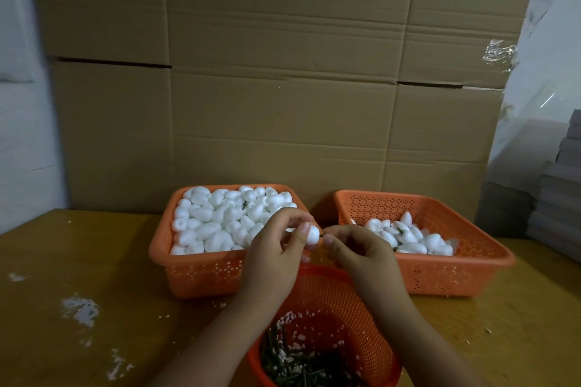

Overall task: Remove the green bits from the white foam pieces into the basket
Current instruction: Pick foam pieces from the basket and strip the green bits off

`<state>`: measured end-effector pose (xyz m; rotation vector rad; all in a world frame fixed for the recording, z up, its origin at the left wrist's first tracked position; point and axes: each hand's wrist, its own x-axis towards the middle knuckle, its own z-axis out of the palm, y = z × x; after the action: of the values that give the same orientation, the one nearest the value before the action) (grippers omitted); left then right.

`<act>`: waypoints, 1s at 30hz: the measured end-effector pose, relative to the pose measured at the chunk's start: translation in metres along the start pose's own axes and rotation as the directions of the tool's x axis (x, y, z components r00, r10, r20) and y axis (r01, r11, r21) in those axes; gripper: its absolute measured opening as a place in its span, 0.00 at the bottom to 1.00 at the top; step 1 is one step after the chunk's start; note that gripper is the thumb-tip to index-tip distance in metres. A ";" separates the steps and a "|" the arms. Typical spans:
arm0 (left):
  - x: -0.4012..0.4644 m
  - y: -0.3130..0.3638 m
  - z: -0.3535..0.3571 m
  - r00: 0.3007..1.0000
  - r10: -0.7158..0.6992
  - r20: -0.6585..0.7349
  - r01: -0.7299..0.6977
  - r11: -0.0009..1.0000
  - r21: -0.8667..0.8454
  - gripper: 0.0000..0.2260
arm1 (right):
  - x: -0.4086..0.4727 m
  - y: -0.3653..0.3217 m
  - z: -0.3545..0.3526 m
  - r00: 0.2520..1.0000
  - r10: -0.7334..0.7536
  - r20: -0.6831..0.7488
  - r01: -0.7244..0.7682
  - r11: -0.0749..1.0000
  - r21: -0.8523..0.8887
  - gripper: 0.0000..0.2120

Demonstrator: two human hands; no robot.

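Green stems and white crumbs already cover much of the bottom of the round orange basket (pixel 361 302) at the near edge of the wooden table (pixel 94 261), so a good many pieces look done. Just above it, both hands work on one white foam piece (pixel 312 234). The left hand (pixel 276 248) grips the piece between thumb and curled fingers, while the right hand (pixel 355 248) pinches the dark green bit (pixel 321 233) that sticks out of the piece's right end. The bit seems still seated in the foam, so this pull is underway, not finished; once free it has only to drop into the basket directly below.

Farther back, the left tray (pixel 163 248) is heaped nearly to its rim with foam pieces, and at least one shows a speck of green. The right tray (pixel 471 261) holds a much smaller pile, also with a little green visible among it. Which tray is the stock and which the finished lot cannot be told for certain from this view; if the full left tray is the supply, most of the job remains. Behind both trays stands a wall of cardboard boxes (pixel 283 72).
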<state>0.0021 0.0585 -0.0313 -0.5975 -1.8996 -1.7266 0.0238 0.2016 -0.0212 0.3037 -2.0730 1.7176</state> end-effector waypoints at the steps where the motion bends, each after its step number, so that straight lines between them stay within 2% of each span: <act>1: 0.001 0.000 -0.001 1.000 0.001 -0.009 -0.001 1.000 -0.002 0.14 | 0.001 0.001 0.000 1.000 0.001 -0.007 -0.001 1.000 0.006 0.04; 9: 0.001 -0.001 -0.002 1.000 -0.008 0.002 0.008 1.000 0.015 0.15 | 0.002 0.004 0.000 1.000 -0.010 0.005 0.010 1.000 -0.016 0.04; 16: -0.001 -0.002 0.000 0.999 -0.036 0.041 0.034 0.998 0.046 0.04 | 0.004 0.004 0.000 0.997 0.015 -0.073 -0.012 0.999 0.039 0.06; 20: -0.003 0.002 0.000 0.996 -0.075 0.056 0.072 0.996 0.048 0.10 | 0.003 0.002 0.001 0.997 0.030 -0.077 -0.023 0.996 0.081 0.10; 30: -0.004 -0.001 0.000 0.993 -0.043 0.113 0.032 0.995 0.093 0.12 | 0.001 -0.002 0.001 0.996 0.005 -0.088 0.003 0.996 0.084 0.17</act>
<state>0.0047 0.0582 -0.0343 -0.6428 -2.0690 -1.6505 0.0235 0.2007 -0.0193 0.2484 -1.9422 1.7897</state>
